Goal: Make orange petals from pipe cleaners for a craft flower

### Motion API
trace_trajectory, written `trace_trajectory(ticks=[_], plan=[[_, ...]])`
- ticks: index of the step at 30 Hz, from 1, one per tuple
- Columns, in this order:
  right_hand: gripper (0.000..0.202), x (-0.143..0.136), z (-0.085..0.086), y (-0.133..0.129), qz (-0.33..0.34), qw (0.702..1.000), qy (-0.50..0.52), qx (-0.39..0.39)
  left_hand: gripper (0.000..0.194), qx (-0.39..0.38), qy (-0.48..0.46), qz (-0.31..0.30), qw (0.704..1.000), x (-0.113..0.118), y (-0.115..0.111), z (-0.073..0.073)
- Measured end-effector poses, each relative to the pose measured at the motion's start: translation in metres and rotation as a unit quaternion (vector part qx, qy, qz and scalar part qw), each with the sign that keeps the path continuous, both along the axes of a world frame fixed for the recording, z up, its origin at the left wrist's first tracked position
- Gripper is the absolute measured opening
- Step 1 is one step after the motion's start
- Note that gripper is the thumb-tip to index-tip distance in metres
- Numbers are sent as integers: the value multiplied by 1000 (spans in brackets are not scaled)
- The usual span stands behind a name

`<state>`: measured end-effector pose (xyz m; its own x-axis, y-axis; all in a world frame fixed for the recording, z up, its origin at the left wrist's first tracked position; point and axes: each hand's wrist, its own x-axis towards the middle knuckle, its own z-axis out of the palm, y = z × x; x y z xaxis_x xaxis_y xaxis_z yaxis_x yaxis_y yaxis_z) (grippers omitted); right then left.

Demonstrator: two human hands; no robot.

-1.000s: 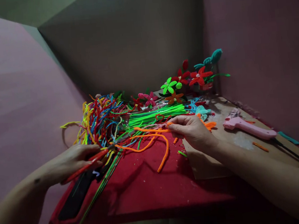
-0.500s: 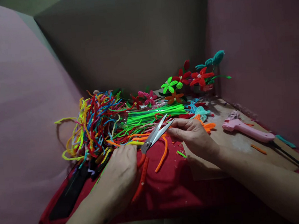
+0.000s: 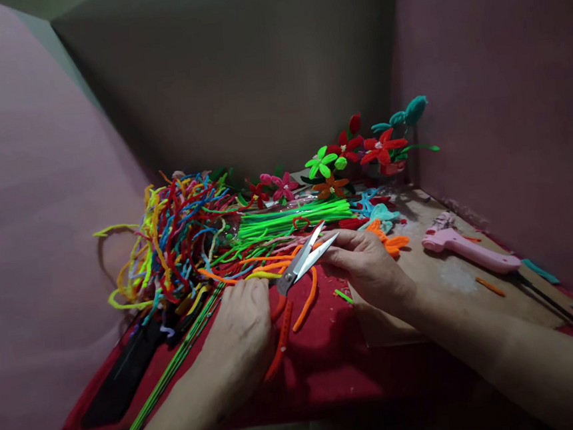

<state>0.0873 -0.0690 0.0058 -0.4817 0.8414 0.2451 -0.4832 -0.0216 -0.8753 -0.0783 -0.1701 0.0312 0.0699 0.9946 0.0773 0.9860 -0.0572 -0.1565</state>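
Note:
My left hand (image 3: 246, 325) is closed around the orange-red handles of a pair of scissors (image 3: 288, 280). Their silver blades are parted and point up and to the right, the tips close to my right fingers. My right hand (image 3: 368, 261) pinches with thumb and forefinger just beyond the blades. An orange pipe cleaner (image 3: 310, 303) curves down from beside those fingertips; its held end is mostly hidden. Behind the blades lie more orange pipe cleaners (image 3: 265, 265) and a bundle of green ones (image 3: 291, 220).
A tangled heap of coloured pipe cleaners (image 3: 172, 235) stands at left, above a black strip (image 3: 125, 380). Finished pipe-cleaner flowers (image 3: 321, 163) stand at the back. A pink glue gun (image 3: 473, 249) with its cord lies on a brown board (image 3: 429, 303). Thin green stems (image 3: 165, 379) cross the red cloth (image 3: 330, 372).
The scissors have shifted slightly right, their tips nearer my right fingers. Long green stems now show beside my left forearm. The whole view has drifted a little left.

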Motion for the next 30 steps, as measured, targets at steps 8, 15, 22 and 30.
trace_trajectory(ticks=[8,15,22,30], plan=[[12,-2,-4,-1,26,999,19,-18,23,25,0,-13,1000,1,-1,-4],[13,-2,-3,-3,17,1000,-7,-20,24,23,56,19,998,5,1,-1],[14,-1,-3,-4,17,999,-20,-20,22,28,88,20,996,9,2,1],[13,-1,-5,-3,22,999,-11,-29,20,75,135,11,988,7,2,-8]])
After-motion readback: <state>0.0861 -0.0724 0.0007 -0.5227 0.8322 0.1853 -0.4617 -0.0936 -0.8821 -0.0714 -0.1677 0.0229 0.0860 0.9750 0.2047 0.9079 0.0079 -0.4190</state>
